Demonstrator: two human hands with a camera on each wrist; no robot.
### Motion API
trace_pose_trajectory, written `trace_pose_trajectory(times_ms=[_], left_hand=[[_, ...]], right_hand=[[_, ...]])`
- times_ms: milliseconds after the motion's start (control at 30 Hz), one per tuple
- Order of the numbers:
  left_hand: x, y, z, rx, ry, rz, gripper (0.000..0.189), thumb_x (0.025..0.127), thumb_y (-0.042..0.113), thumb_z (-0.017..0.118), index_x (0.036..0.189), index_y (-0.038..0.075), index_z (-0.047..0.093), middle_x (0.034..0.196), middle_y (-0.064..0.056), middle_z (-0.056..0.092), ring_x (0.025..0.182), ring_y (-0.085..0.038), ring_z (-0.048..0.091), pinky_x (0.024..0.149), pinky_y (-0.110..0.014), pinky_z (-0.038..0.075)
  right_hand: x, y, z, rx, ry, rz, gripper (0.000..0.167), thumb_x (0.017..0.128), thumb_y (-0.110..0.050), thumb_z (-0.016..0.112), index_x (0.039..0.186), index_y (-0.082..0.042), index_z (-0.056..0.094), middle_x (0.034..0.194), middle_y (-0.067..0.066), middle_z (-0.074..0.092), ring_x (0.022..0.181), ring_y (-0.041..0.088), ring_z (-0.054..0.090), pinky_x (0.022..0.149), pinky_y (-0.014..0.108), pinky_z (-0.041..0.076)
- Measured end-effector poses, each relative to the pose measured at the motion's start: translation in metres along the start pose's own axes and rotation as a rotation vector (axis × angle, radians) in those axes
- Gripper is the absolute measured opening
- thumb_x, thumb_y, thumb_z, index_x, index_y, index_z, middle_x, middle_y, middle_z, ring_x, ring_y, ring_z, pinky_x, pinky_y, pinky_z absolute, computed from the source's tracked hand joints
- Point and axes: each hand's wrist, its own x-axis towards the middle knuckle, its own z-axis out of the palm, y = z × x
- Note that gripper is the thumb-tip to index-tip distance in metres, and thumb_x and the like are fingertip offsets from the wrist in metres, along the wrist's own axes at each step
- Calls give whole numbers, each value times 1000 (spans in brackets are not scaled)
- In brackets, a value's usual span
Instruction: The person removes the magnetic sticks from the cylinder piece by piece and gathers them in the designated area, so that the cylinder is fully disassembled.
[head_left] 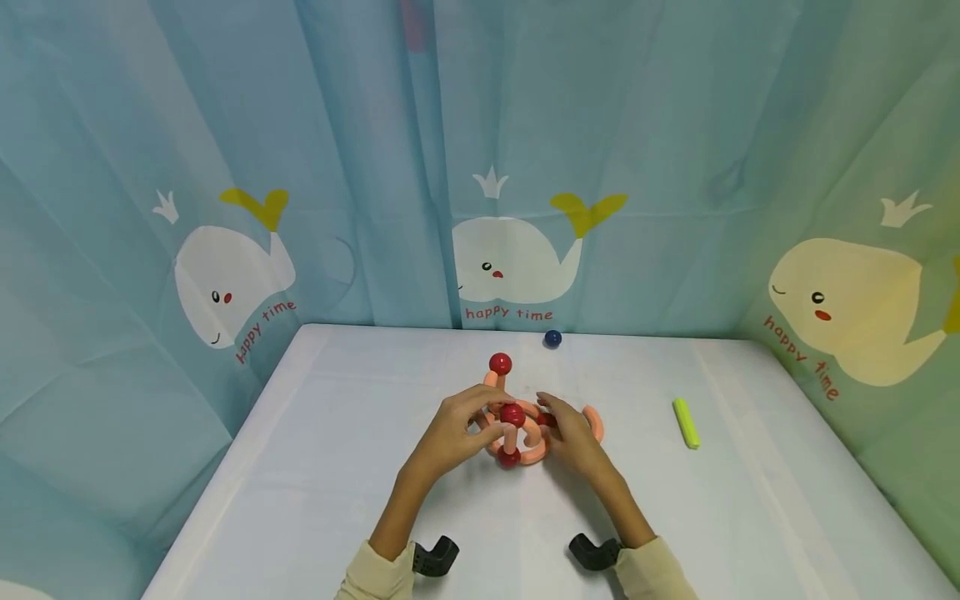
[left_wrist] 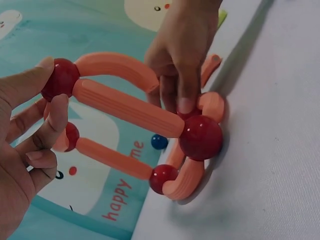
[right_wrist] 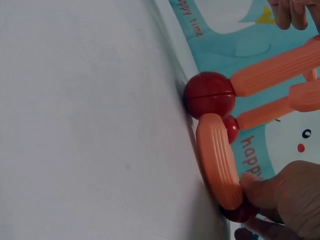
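Observation:
A toy frame of orange sticks and red balls stands on the white table between the two hands. Thumb and fingers of my left hand pinch the upper red ball. From that ball a straight orange stick runs down to a lower red ball, and a curved orange stick juts out with its far end loose. My right hand grips another red ball low on the frame, at the end of a curved orange stick. Its fingers are partly hidden.
A dark blue ball lies near the table's back edge. To the right is a light green stick. Just beyond the right hand shows a curved orange piece. A whale-print curtain surrounds the table's back and sides.

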Motion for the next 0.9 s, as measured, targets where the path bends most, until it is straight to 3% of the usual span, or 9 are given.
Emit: trace_pose_trajectory(times_ms=[133, 233, 500, 700, 900], left_hand=[[-1, -1, 0, 11, -1, -2, 31, 90, 20, 71, 121, 16, 67, 115, 3, 67, 85, -8, 58, 69, -21, 53], [-2, -1, 0, 10, -1, -4, 31, 90, 20, 71, 121, 17, 67, 114, 3, 67, 86, -8, 58, 69, -20, 53], [-2, -3, 1, -39, 7, 3, 31, 90, 15, 71, 121, 17, 67, 116, 1, 67, 88, -19, 61, 69, -21, 53], [-1, -5, 2, -66, 9, 3, 29, 91, 18, 70, 120, 17, 68, 117, 2, 67, 88, -27, 61, 69, -22, 53], [0, -3, 2, -58, 11, 14, 28, 92, 19, 69, 120, 16, 68, 116, 0, 67, 87, -23, 62, 70, -22, 54]], right_hand=[[1, -6, -8, -11, 62, -18, 31, 91, -3, 64, 122, 3, 62, 120, 19, 66, 115, 36, 61, 95, 50, 50], [2, -13, -16, 81, 83, -36, 22, 94, -9, 63, 114, -2, 67, 112, 12, 69, 106, 28, 65, 86, 44, 56], [2, -27, -27, 361, -13, -162, 21, 89, -3, 66, 108, -10, 70, 102, 5, 72, 89, 15, 65, 77, 30, 54], [0, -49, -35, 403, -60, -200, 19, 83, 1, 71, 101, -6, 70, 87, 8, 70, 72, 16, 61, 65, 27, 52], [-1, -71, -49, 408, -65, -185, 15, 83, 1, 72, 95, -8, 71, 80, 6, 68, 69, 18, 56, 64, 25, 49]])
